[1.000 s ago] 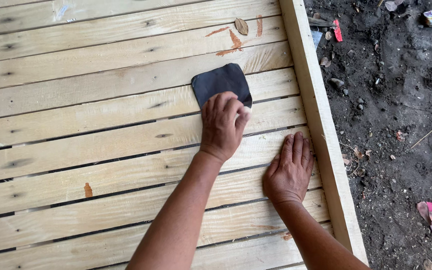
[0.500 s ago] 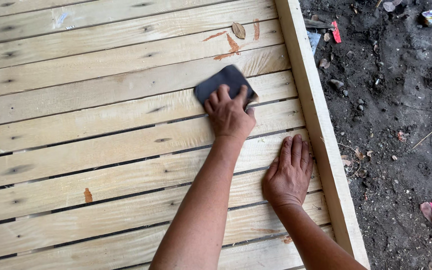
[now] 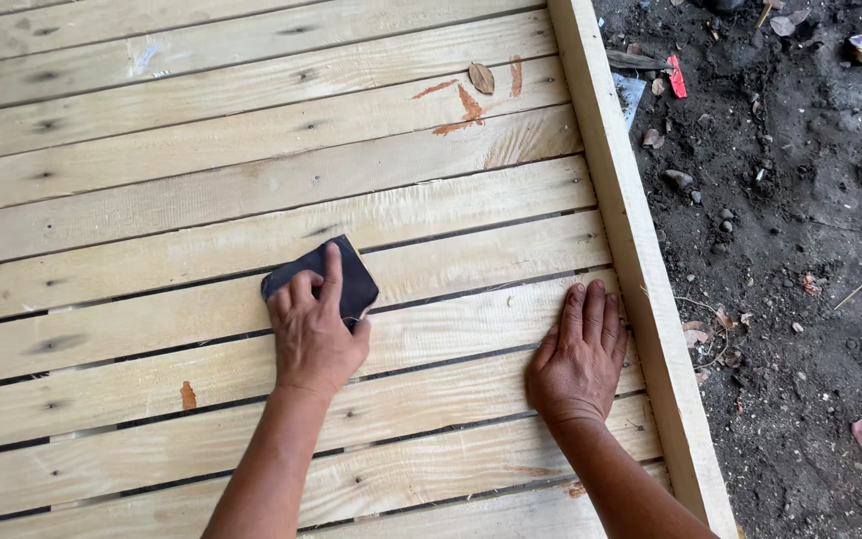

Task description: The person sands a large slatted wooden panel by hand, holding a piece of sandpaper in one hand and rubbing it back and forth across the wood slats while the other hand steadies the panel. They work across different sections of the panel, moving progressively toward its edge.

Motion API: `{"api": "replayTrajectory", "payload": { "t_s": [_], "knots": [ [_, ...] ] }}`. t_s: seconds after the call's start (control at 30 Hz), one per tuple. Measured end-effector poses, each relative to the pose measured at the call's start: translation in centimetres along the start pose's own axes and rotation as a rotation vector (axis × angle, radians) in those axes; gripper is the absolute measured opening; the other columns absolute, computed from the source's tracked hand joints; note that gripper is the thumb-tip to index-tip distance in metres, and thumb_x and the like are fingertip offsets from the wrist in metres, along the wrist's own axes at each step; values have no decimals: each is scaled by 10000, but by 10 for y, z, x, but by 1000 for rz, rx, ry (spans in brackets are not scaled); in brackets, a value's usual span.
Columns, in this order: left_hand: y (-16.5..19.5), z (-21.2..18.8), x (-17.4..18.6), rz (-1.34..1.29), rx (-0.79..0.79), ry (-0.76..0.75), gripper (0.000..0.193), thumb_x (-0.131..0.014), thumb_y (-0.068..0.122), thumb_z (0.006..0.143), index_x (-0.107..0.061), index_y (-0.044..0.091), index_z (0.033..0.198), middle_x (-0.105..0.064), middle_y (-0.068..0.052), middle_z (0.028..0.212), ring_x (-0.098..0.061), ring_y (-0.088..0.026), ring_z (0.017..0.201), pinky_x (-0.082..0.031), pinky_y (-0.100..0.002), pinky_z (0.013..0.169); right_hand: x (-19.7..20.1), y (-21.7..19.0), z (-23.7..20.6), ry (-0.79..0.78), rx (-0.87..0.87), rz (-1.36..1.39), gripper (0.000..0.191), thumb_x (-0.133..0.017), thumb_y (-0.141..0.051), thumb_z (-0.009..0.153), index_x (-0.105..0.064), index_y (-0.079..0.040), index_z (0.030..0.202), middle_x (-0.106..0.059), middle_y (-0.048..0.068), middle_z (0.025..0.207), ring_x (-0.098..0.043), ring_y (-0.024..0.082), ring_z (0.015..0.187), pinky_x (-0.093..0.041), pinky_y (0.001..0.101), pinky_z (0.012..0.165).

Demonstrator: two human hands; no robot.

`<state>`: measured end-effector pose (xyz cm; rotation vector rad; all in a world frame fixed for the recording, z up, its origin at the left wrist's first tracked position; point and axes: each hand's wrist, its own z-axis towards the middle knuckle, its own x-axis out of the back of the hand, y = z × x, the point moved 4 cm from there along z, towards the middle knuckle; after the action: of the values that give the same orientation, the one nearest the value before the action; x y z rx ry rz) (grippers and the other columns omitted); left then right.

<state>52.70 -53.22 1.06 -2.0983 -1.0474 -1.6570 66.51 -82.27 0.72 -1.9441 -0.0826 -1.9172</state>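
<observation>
We are mid-sanding: our left hand [image 3: 313,337] presses the dark sandpaper [image 3: 323,278] flat, fingers spread on it, near the slatted panel's [image 3: 152,190] middle, while our right hand [image 3: 581,354] lies open by its right edge, so the next stroke calls for steady pressure along the grain.

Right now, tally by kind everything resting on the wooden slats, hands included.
Hands: 2 (left hand, right hand)
Dark sanding sheet: 1
Dry leaf: 1
Total: 4
</observation>
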Motion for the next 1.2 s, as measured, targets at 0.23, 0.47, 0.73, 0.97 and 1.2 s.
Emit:
{"api": "replayTrajectory", "payload": {
  "t_s": [0.23,0.47,0.73,0.97,1.2],
  "knots": [
    [104,4,-15,-91,-111,422,740,-792,373,800,-537,154,1460,-295,-286,1600,-236,-496,1486,-163,-685,1155,0,-1,1,-15,-8,8,669,-397,-277,967,-308,-83,1602,-232,155,1680,-157,332,1558,-87,514,1244],
    [178,0,-70,-277,-566,65,467,-594,141,987,-591,272,1435,-350,-47,1677,-233,-315,1560,-134,-534,1286,-2,3,2,-15,1,-1,714,-418,-339,942,-300,-55,1586,-230,156,1670,-154,332,1545,-82,519,1225],
    [-65,-10,11,73,308,520,641,-677,192,983,-390,200,1556,-322,-174,1645,-274,-469,1485,-193,-653,1134,-3,2,-1,-8,-9,17,662,-398,-272,974,-308,-74,1600,-247,144,1685,-173,333,1562,-96,514,1251],
    [197,9,-77,-130,-421,187,667,-428,6,956,-307,287,1548,-216,-105,1707,-157,-303,1581,-64,-515,1272,-2,5,1,-33,-17,-12,656,-376,-289,979,-301,-88,1599,-231,149,1684,-160,321,1559,-82,511,1244],
    [24,-5,-1,-64,-87,458,622,-512,65,1001,-361,158,1597,-349,-88,1683,-308,-285,1590,-277,-532,1190,-5,3,0,15,4,20,653,-342,-279,1005,-281,-21,1602,-235,165,1688,-162,333,1564,-84,492,1259]
  ]
}}
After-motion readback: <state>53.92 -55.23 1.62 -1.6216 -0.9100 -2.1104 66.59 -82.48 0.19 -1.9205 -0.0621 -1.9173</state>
